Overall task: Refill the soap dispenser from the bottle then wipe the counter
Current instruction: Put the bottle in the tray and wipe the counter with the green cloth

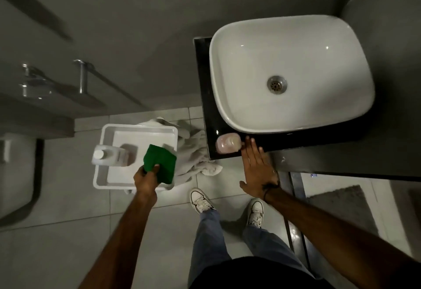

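My left hand (145, 178) grips a folded green cloth (160, 163) above the white tray (100, 175) on the floor. A white refill bottle (109, 154) with pinkish liquid lies in that tray at its left side. A pale pink soap dispenser (227, 143) stands on the black counter (205, 97) at its front left corner, beside the white basin (291, 72). My right hand (256, 165) is flat with fingers spread, its fingertips resting on the counter's front edge just right of the dispenser.
A crumpled pale towel (193, 159) lies on the tiled floor between tray and counter. My white shoes (201, 200) stand below it. A chrome rail (83, 77) is on the left wall, a grey mat (341, 202) lower right.
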Motion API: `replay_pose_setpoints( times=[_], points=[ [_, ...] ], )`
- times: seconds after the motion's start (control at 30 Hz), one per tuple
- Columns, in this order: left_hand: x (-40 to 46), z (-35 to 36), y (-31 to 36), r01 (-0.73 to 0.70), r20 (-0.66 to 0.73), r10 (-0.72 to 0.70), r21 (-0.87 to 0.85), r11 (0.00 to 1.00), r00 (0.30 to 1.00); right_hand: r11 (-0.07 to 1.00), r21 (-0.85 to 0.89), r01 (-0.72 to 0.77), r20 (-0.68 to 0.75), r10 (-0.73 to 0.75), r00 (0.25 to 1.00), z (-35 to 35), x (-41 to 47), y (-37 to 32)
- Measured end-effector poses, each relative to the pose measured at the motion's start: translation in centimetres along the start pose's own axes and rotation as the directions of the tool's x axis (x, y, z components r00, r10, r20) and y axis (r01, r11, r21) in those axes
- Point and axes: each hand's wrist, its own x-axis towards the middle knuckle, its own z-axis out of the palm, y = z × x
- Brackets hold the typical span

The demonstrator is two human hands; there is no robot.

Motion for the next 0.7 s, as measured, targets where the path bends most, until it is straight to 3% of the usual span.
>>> replay_pose_setpoints(
  times=[0.1, 0.2, 0.27, 0.33, 0.4, 0.47, 0.53, 0.6, 0.7],
  points=[
    [-5.7, 0.2, -1.2, -0.006, 0.073, 0.011, -0.071, 0.997, 0.997, 0.989, 0.130, 0.076, 0.006, -0.077, 0.997, 0.0, -1.6, 1.0],
    [-11.0, 1.3, -3.2, 0.031, 0.140, -0.006, -0.171, 0.985, 0.990, 0.881, 0.464, 0.091, -0.029, -0.087, 0.996, 0.0, -3.6, 1.5],
    [-14.1, 2.8, -4.9, 0.066, 0.225, -0.016, -0.219, 0.973, 0.974, 0.624, 0.780, -0.044, 0.073, -0.021, 0.997, -0.6, -5.0, 1.5],
    [-17.0, 5.1, -6.4, 0.105, 0.329, -0.021, -0.240, 0.965, 0.944, 0.183, 0.953, -0.243, 0.262, -0.093, 0.960, -1.4, -6.3, 1.9],
    [-19.4, 7.8, -7.5, 0.116, 0.425, -0.005, -0.235, 0.965, 0.905, -0.171, 0.899, -0.403, 0.347, -0.283, 0.894, -1.6, -6.9, 3.2],
    [-21.1, 10.6, -8.1, 0.104, 0.507, 0.017, -0.209, 0.972, 0.862, -0.342, 0.815, -0.469, 0.355, -0.347, 0.868, -1.4, -7.5, 5.3],
    [-22.1, 13.2, -8.4, 0.043, 0.557, 0.037, -0.130, 0.991, 0.830, -0.431, 0.780, -0.454, 0.374, -0.262, 0.890, -0.8, -8.0, 7.6],
    [-22.4, 15.4, -8.0, -0.129, 0.541, 0.081, 0.051, 0.990, 0.837, -0.508, 0.761, -0.403, 0.413, -0.099, 0.905, -0.3, -8.2, 10.3],
    [-21.0, 17.1, -6.5, -0.350, 0.225, 0.290, 0.306, 0.885, 0.930, -0.546, 0.786, -0.292, 0.446, 0.173, 0.878, 0.2, -8.0, 15.7]
  ],
)
